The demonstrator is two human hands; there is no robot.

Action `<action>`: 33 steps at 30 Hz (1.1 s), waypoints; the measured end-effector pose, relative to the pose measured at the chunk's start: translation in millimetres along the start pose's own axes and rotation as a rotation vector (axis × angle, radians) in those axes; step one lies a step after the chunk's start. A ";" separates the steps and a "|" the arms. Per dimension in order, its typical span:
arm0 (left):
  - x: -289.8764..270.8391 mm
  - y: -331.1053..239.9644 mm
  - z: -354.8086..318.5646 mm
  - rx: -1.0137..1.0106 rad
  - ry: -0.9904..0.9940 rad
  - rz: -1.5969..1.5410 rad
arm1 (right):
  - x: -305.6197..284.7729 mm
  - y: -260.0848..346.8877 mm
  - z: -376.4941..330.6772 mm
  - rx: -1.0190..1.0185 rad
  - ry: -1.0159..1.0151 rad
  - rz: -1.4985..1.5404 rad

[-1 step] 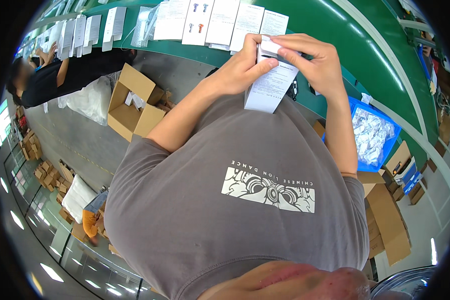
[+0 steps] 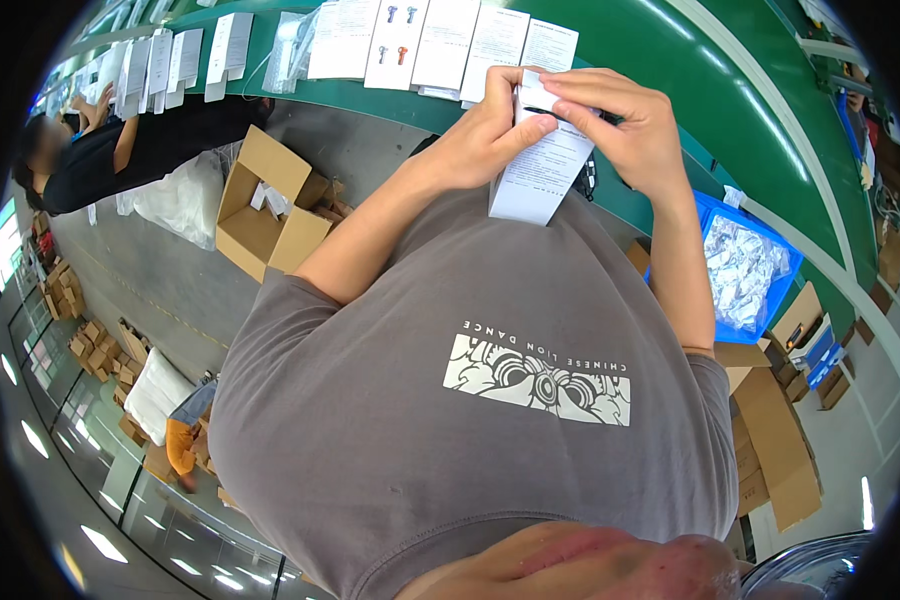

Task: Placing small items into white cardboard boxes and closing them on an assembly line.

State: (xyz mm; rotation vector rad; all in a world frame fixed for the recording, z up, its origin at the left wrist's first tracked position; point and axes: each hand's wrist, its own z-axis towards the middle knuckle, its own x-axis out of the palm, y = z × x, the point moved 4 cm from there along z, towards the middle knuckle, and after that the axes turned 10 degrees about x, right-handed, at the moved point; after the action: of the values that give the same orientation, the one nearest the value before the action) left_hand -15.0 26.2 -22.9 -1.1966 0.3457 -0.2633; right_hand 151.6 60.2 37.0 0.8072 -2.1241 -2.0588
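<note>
A tall white carton (image 2: 540, 180) with fine print is held upright against my shirt, above the bench's near edge. My left hand (image 2: 492, 132) is closed round its upper left side, the thumb lying across the front. At the top end my right hand (image 2: 625, 128) has its bent fingers on the white flap, the thumb close to the left one. A dark gap shows under that flap. The carton's inside is hidden. Beyond my hands lie several white printed cartons (image 2: 442, 48) in a row on the green bench (image 2: 660, 45).
To the right is a blue bin (image 2: 785, 262) full of silvery packets (image 2: 740, 270). An open cardboard box (image 2: 245, 235) stands on the floor at left, near a person in black (image 2: 90, 170) beside upright cartons (image 2: 228, 50). More cardboard (image 2: 775, 440) sits at lower right.
My right hand has moved slightly left and in, and its fingertips have pressed the flap at the carton's top a little lower. My left hand stays where it was.
</note>
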 end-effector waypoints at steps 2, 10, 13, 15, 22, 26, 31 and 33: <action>4.6 3.5 -1.3 -0.030 -0.013 -0.087 | 1.6 -2.1 -3.8 -0.105 -0.064 -0.085; 3.9 -4.2 1.0 -0.190 0.078 -0.252 | -4.1 -7.1 -13.2 -0.156 -0.037 -0.082; 6.1 -4.5 1.0 -0.169 0.120 -0.265 | -9.1 -11.8 -14.8 -0.130 0.006 -0.023; 9.7 -3.5 0.3 -0.163 0.115 -0.232 | -13.7 -16.5 -15.1 -0.076 0.063 0.066; 11.9 5.1 -4.8 -0.150 0.129 -0.227 | -9.7 -24.4 -16.4 -0.013 0.216 0.039; 3.1 12.7 -10.4 -0.125 0.113 -0.169 | -1.4 -9.4 -16.1 -0.044 0.296 -0.110; -18.4 4.7 -24.9 -0.176 0.046 -0.155 | 25.1 -2.1 -9.8 0.008 0.234 -0.124; -33.7 -0.8 -33.2 -0.222 0.031 -0.127 | 37.5 1.5 -5.5 -0.019 0.276 -0.111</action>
State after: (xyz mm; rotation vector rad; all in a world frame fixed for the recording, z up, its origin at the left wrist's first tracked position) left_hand -59.1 10.2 -28.8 -1.4371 0.3327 -0.3604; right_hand 121.2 39.6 27.7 1.1549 -1.9490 -1.8824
